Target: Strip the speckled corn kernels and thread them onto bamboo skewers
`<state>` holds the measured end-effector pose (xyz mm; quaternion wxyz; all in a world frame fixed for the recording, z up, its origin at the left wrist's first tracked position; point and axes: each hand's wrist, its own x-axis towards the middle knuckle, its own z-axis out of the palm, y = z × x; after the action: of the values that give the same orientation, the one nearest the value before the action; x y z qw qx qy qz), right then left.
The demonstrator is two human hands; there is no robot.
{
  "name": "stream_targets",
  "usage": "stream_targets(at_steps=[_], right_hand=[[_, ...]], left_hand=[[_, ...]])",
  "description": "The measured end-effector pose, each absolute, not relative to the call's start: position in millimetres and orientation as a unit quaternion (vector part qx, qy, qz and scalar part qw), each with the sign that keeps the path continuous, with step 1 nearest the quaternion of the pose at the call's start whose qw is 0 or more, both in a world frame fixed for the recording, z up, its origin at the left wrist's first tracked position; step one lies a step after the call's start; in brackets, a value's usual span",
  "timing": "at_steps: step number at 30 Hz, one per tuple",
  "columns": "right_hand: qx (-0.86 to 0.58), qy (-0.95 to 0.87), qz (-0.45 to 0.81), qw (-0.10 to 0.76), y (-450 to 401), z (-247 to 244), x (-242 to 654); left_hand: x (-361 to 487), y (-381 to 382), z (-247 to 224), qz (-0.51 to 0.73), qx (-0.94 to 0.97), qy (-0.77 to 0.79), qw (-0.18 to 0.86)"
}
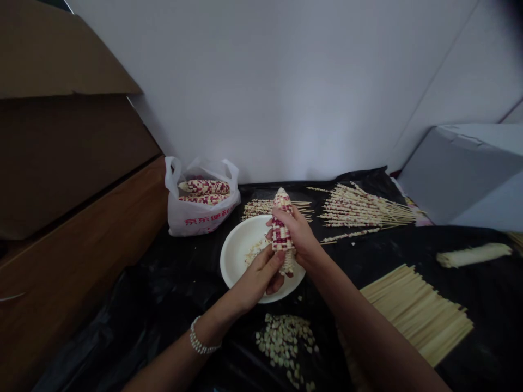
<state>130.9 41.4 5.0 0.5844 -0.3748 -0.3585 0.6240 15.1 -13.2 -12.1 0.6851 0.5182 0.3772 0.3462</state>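
Note:
Both my hands grip one corn cob (281, 231) with white and dark red kernels, its pointed end facing away from me. My left hand (263, 272) is closed around the lower end, where part of the cob looks bare of kernels. Higher up, my right hand (300, 234) wraps the right side, its thumb lying across the kernels. Beneath the cob sits a white bowl (232, 261) with some loose kernels (256, 251) inside. The fingers behind the cob are partly hidden.
A plastic bag (196, 220) holding corn cobs (206, 187) stands at left. Kernel-threaded sticks (355, 207) lie at the back right. Bare sticks (420, 316), a stripped cob (474, 255) and a kernel pile (281, 340) rest on black plastic sheeting (175, 283). Cardboard (73, 163) borders the left.

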Motion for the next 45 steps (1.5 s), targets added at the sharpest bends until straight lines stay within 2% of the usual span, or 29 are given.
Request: stream_targets(at_steps=[6,12,20,29,35,38,42,45], right_hand=[[-0.384,-0.377,0.608,0.583,39.0,4.3,131.9],[-0.439,-0.461,0.500,0.587,35.9,-0.4,127.1],[-0.417,-0.410,0.557,0.589,36.9,8.6,133.2],[-0.405,-0.370,0.593,0.590,32.9,13.4,127.1],[-0.408,-0.380,0.584,0.590,34.6,10.4,127.5],[-0.429,-0.406,0.547,0.593,34.6,6.2,126.8],[-0.486,-0.478,0.432,0.590,33.7,2.6,124.3],[-0.497,-0.492,0.409,0.586,33.8,3.0,124.3]], left_hand=[[11.2,-8.1,-19.1,0.331,0.522,0.392,0.681],[8.9,-7.5,-30.3,0.351,0.523,0.396,0.668],[8.8,-11.4,-7.0,0.320,0.439,0.332,0.771],[15.5,-16.1,-18.5,0.346,0.493,0.394,0.695],[18.4,-18.5,-14.9,0.349,0.478,0.416,0.690],[16.5,-17.8,-15.2,0.349,0.477,0.433,0.681],[14.1,-15.5,-17.3,0.342,0.500,0.462,0.647],[13.3,-13.7,-15.8,0.343,0.486,0.427,0.681]])
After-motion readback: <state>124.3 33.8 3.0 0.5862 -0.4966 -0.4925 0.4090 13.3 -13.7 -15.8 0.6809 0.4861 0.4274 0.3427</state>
